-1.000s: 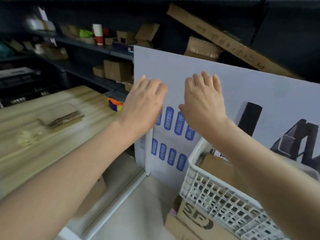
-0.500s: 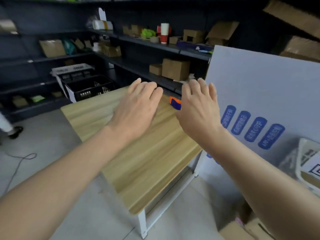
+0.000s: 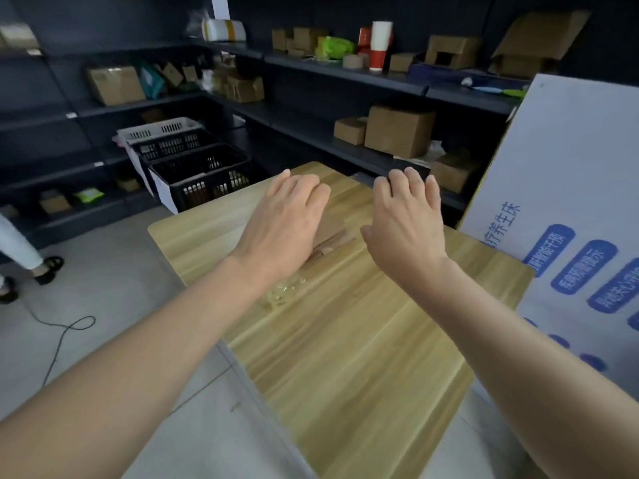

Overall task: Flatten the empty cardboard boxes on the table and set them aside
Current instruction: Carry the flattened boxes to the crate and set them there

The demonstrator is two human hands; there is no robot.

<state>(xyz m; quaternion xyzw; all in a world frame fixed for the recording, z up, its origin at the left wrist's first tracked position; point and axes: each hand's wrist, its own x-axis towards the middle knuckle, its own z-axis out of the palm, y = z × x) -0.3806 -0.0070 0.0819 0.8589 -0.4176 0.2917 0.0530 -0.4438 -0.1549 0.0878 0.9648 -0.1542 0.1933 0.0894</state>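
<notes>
Cardboard flat [image 3: 333, 238] near table [image 3: 363, 340] far edge could be shoved off by open-fingered, empty left hand [image 3: 283, 229] and right hand [image 3: 406, 228].

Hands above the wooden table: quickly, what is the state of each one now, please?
Left hand: open, fingers spread, holding nothing, above the flattened cardboard.
Right hand: open, palm down, holding nothing.
</notes>
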